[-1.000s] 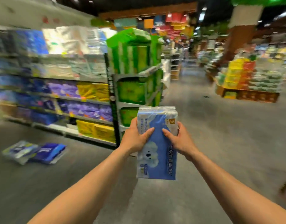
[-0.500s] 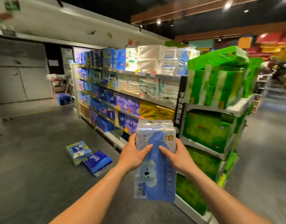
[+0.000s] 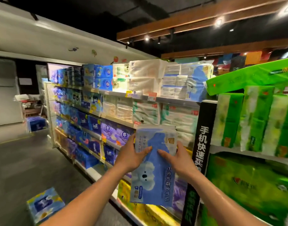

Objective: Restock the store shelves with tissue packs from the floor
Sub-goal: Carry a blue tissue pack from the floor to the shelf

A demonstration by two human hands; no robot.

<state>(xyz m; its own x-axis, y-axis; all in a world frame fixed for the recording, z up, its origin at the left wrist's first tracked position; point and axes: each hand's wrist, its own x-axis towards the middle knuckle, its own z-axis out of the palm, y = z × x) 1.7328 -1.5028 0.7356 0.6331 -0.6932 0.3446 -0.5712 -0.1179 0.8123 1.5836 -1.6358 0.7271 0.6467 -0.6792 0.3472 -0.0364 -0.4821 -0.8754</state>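
Pale-blue, plastic-wrapped tissue pack with a koala print [image 3: 154, 168] stands upright in the head view, held out in front of the stocked store shelves [image 3: 172, 100] and not yet on any of them. The left hand [image 3: 130, 158] and right hand [image 3: 180, 159] grip its two long sides, fingers [image 3: 133, 141] wrapped round the edges and thumbs across the front. This probably keeps the soft pack square for sliding in. A blue-and-yellow tissue pack [image 3: 45, 204] waits on the grey floor [image 3: 26, 160], lower left.

Dim aisle, ceiling spotlights, blurred warped edges.
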